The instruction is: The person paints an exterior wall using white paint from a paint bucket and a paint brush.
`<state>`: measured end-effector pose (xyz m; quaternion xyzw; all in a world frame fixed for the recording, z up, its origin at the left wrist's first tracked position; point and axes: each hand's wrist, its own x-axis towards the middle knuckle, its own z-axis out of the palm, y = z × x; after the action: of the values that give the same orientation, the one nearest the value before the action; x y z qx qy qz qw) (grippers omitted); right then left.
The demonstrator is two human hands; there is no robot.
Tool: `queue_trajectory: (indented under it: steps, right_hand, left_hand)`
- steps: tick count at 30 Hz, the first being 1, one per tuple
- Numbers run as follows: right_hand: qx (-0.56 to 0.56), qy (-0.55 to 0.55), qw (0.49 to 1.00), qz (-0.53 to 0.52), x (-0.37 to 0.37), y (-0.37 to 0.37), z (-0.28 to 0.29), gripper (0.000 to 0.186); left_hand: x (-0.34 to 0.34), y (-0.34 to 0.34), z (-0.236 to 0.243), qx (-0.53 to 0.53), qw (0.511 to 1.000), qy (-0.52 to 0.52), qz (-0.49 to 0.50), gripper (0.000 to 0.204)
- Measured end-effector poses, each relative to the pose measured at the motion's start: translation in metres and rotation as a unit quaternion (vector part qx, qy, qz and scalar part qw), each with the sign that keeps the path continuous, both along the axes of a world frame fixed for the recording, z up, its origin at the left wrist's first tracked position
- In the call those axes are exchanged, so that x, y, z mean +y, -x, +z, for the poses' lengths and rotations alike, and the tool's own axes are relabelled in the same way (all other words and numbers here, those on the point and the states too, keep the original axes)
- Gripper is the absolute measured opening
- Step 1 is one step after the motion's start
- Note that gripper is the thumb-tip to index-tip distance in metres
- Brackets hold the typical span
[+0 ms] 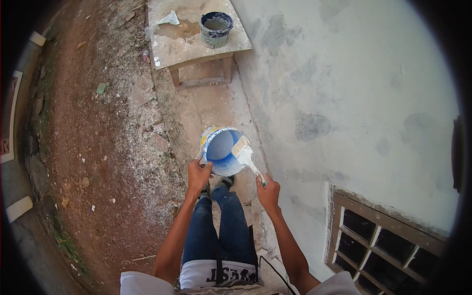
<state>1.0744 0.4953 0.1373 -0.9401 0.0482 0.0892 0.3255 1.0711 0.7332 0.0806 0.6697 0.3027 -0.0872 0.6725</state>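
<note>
left hand (199, 176) grips bucket (222, 163), right hand (268, 192) brush (245, 154) (whitened)

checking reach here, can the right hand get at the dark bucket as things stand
Probably not: the right hand grips the brush, the left hand holds the blue bucket, and the dark bucket stands well ahead on the table.

Left fingers (208, 169) grip a bucket (226, 162), right fingers (260, 186) a paintbrush (245, 153).
</note>
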Motion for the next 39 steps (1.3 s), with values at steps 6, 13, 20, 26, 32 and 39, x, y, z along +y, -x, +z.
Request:
queue_trajectory:
  steps: [6,13,20,26,32,39]
  right_hand:
    - [-0.062,0.136,0.973,0.176,0.061,-0.067,0.051,0.030]
    - [0.000,0.136,0.972,0.192,0.122,-0.141,0.047,0.028]
    - [0.031,0.038,0.975,0.218,0.138,-0.216,0.088,0.028]
    - [-0.056,0.149,0.971,0.181,0.145,-0.272,0.112,0.025]
    - [-0.037,0.171,0.968,0.182,0.150,-0.294,0.107,0.023]
    - [0.027,0.074,0.979,0.190,0.184,-0.329,0.119,0.031]
  left_hand:
    - [0.024,-0.036,0.054,0.003,0.997,-0.080,-0.002,0.024]
    - [0.034,-0.092,0.081,-0.010,0.981,-0.165,-0.104,0.035]
    - [0.055,-0.152,0.105,-0.043,0.997,-0.052,0.026,0.026]
    - [0.069,-0.205,0.127,-0.031,0.998,-0.029,0.055,0.037]
    - [0.071,-0.243,0.142,-0.035,0.994,-0.107,-0.003,0.024]
    - [0.086,-0.282,0.132,-0.053,0.993,-0.101,-0.032,0.027]
